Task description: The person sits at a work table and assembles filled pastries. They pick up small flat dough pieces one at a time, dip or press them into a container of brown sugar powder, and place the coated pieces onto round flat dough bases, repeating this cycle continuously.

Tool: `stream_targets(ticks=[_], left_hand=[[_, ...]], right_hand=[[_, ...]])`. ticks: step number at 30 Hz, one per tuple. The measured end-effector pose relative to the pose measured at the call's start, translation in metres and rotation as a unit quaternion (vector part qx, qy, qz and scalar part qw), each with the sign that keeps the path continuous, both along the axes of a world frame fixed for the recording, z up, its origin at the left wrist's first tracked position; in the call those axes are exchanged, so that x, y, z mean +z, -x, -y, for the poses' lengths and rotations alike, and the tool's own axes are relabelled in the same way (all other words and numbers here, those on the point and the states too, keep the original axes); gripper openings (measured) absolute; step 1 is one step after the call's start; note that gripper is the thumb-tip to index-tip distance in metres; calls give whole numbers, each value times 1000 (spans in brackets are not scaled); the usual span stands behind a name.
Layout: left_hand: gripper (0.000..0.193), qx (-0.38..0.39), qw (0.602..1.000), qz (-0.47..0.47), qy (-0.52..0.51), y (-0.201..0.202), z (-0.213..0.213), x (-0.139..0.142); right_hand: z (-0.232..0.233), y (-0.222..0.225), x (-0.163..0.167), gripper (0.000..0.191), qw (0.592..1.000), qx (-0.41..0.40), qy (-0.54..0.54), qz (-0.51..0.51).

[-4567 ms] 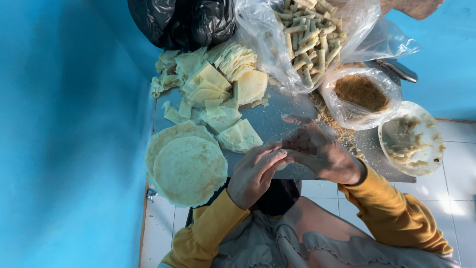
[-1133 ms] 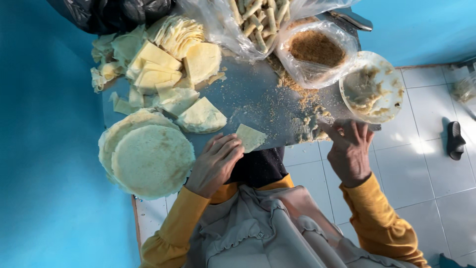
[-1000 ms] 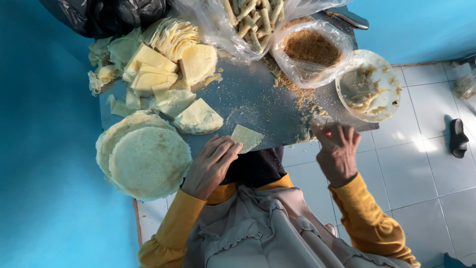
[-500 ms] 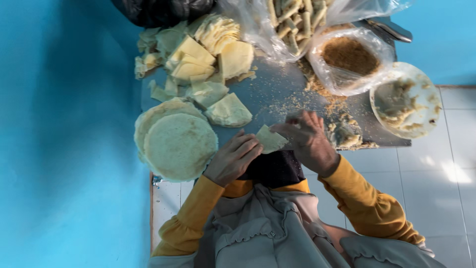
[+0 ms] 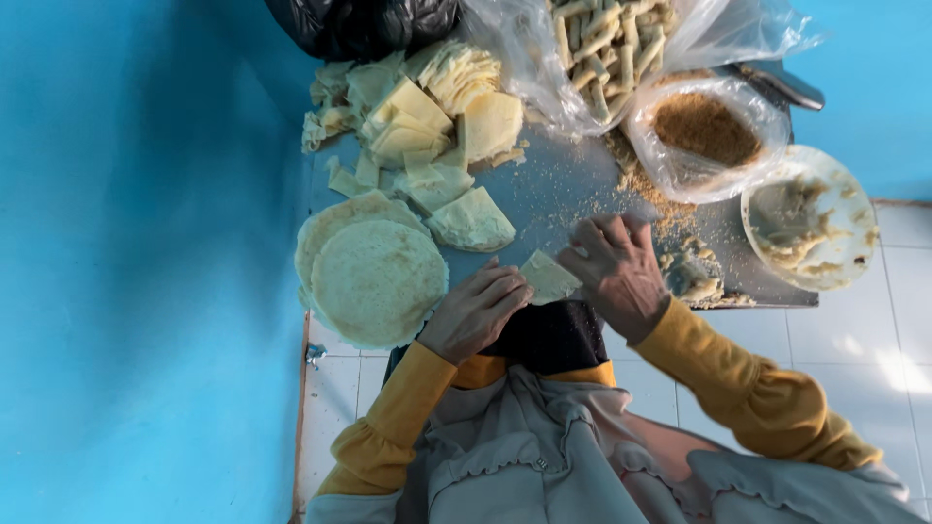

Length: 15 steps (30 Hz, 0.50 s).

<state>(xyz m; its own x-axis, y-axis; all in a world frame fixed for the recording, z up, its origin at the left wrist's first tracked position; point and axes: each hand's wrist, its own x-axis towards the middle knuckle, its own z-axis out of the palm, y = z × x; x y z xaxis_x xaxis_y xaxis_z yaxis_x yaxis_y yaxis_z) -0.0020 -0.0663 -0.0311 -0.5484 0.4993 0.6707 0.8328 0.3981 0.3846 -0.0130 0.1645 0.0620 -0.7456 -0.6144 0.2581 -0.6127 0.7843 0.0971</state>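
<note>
A person in mustard-yellow sleeves works at a grey metal surface [image 5: 573, 189] dusted with crumbs, seen from a head-worn camera looking straight down. The small pale yellow wedge of thin flatbread [image 5: 549, 278] lies at the near edge of the surface, between the two hands. The left hand [image 5: 476, 311] sits just left of the wedge, fingers curled and pressed together, their tips touching the wedge's left edge. The right hand [image 5: 616, 272] rests just right of it, fingers bent downward and bunched over the wedge's right corner; whether it pinches the bread or only presses on it cannot be told.

Left of the wedge, a stack of round pale flatbreads [image 5: 374, 277] overhangs the surface's near-left corner. Beyond the wedge, a larger folded flatbread piece [image 5: 471, 221] lies flat, and further back a heap of cut yellow flatbread wedges and strips [image 5: 417, 116] is piled against a black plastic bag [image 5: 364, 21]. Back and right of the wedge, a clear plastic bag of pale rolled sticks [image 5: 607, 49] stands open beside a clear plastic bag of brown crumbs [image 5: 707, 131]. Right of the wedge, a white round bowl smeared with beige paste [image 5: 811, 218] rests at the surface's right edge, with small lumps of paste [image 5: 691, 277] between it and the right hand.
</note>
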Motion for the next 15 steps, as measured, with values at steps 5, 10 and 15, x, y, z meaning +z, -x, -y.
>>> stream_targets(ticks=[5, 10, 15], left_hand=[[25, 6, 1000, 18, -2, -3, 0, -4], [24, 4, 1000, 19, 12, -3, 1, -4], [24, 5, 1000, 27, 6, -3, -1, 0]], right_hand=[[6, -22, -14, 56, 996, -11, 66, 62], [-15, -10, -21, 46, 977, -38, 144, 151], [-7, 4, -18, 39, 966, 10, 216, 141]])
